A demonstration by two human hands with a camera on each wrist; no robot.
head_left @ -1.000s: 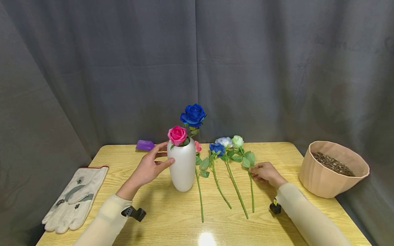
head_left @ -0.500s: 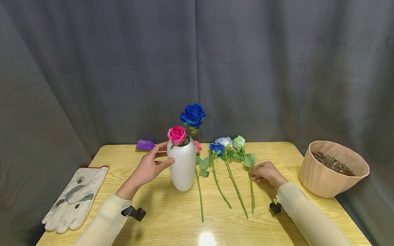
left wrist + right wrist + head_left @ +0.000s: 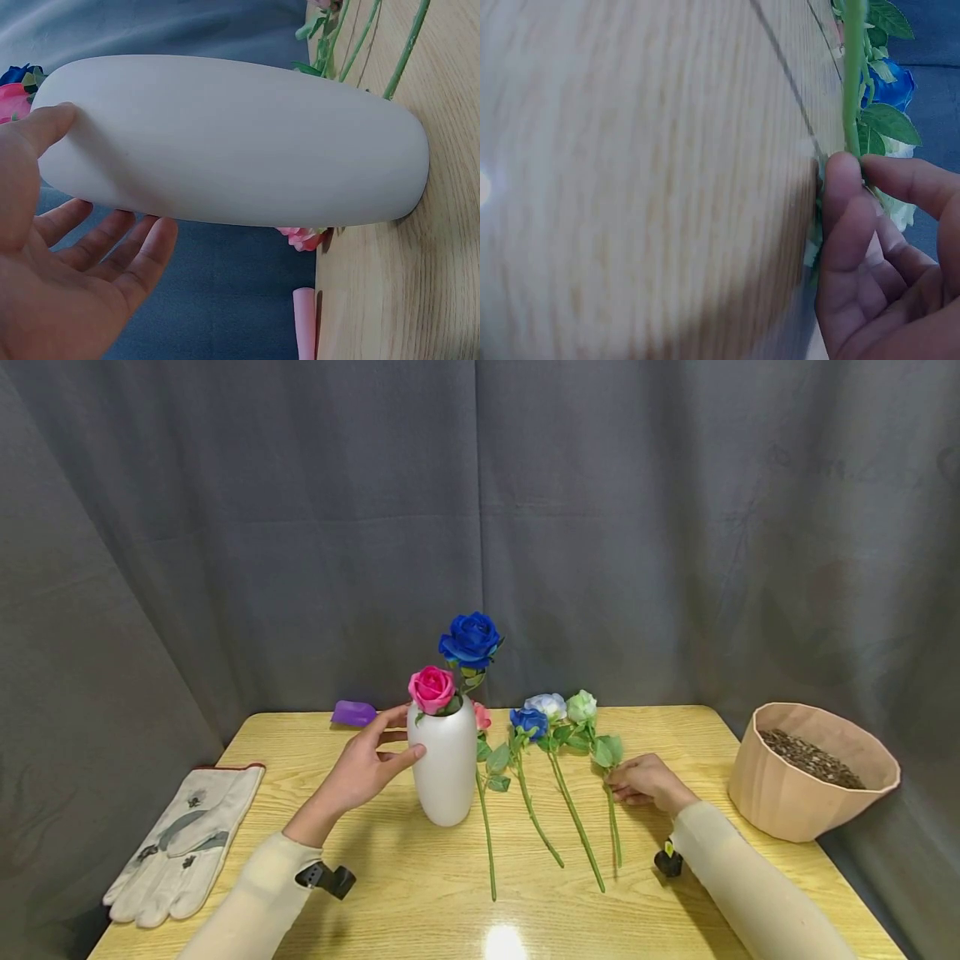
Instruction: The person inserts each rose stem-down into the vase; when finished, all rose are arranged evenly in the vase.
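Evidently, the pale green flower (image 3: 581,707), its head near the back edge of the table (image 3: 420,893), calls for a light pinch and a slow lift, leaves eased clear of the neighbouring pale blue flower (image 3: 546,707). The right hand (image 3: 647,781) pinches its stem between thumb and finger. The left hand (image 3: 369,772) curves loosely round the upper white vase (image 3: 445,768), which stands upright, nearer the table's left edge.

The coral flower (image 3: 483,717) is partly hidden behind the vase (image 3: 445,768), the blue rose (image 3: 471,641) partly inside it; the surface (image 3: 420,893) before it is cut off below.
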